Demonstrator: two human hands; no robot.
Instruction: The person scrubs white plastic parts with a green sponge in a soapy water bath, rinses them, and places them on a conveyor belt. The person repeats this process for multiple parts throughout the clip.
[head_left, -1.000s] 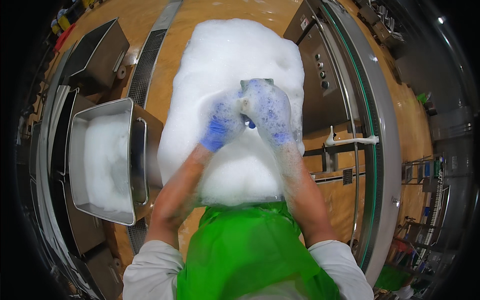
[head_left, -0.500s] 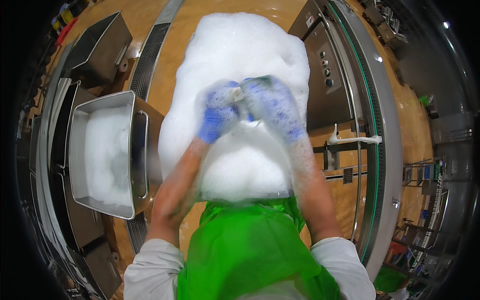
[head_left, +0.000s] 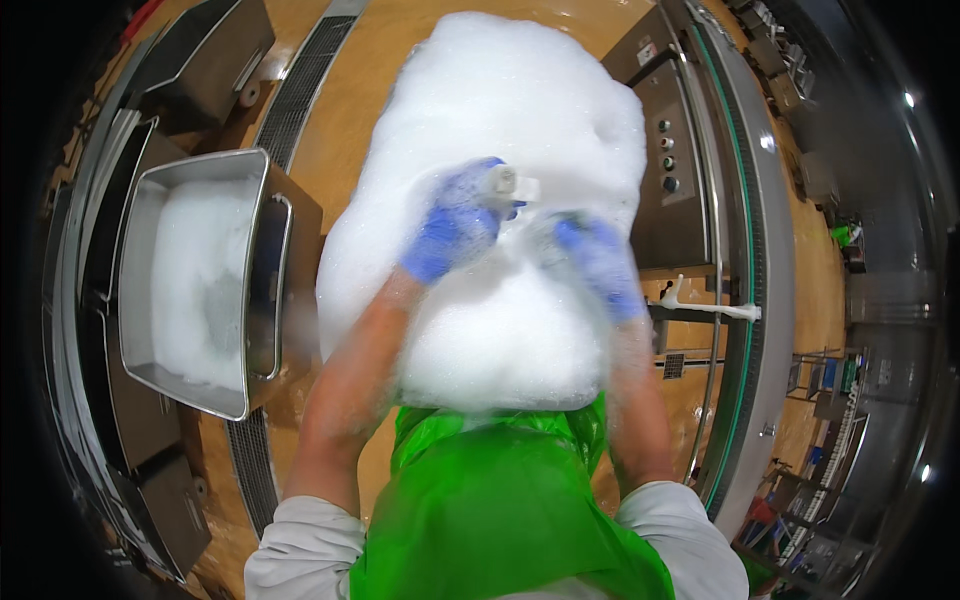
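A thick heap of white foam (head_left: 510,90) rises in front of me, over a container whose walls are mostly hidden. In my blue-gloved left hand (head_left: 455,225), closed, is a small blocky white plastic part (head_left: 515,184), held just above the suds. To its right my gloved right hand (head_left: 600,255) is blurred by motion. Its fingers curl round a dark green scouring pad (head_left: 562,228), half covered in foam. The two hands are a short way apart. Suds cling to both gloves and my right forearm.
A metal tub (head_left: 255,300) with foam in it stands at the left, beside more steel bins (head_left: 200,70). At the right are a steel cabinet with buttons (head_left: 668,160) and a conveyor rail (head_left: 745,260). A floor drain grate (head_left: 300,90) runs along the left.
My right hand has come away from the left hand, to the right and nearer me. The white part is now more exposed, and the whole view has shifted a little.
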